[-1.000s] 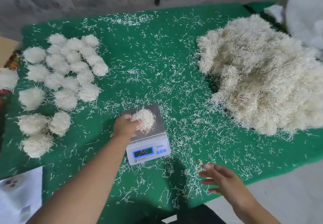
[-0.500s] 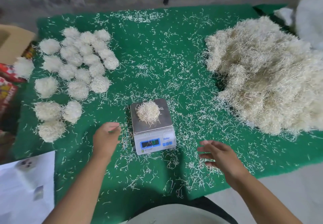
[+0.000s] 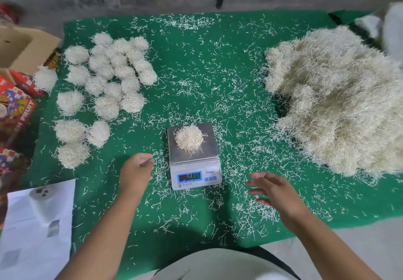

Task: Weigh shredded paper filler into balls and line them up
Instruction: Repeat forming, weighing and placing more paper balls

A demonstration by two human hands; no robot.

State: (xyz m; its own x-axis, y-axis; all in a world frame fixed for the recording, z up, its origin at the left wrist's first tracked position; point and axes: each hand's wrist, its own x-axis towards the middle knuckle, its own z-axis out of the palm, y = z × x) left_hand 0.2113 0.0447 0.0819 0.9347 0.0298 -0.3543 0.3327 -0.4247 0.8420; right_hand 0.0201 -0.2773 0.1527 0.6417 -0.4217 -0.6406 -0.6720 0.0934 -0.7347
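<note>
On the scale (image 3: 194,166) — one paper ball (image 3: 189,139); two hands (image 3: 136,174) (image 3: 277,190) alongside, fingers loose, empty.

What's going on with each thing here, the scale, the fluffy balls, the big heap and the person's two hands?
Scale: switched on, display lit, digits too blurred to read.
Ball on the scale: resting alone on the platform, untouched.
Finished balls: clustered in rough rows on the mat's left.
Loose filler heap: piled on the right.
Left hand: beside the scale, holding nothing.
Right hand: fingers spread, holding nothing.
Cardboard box: open.
</note>
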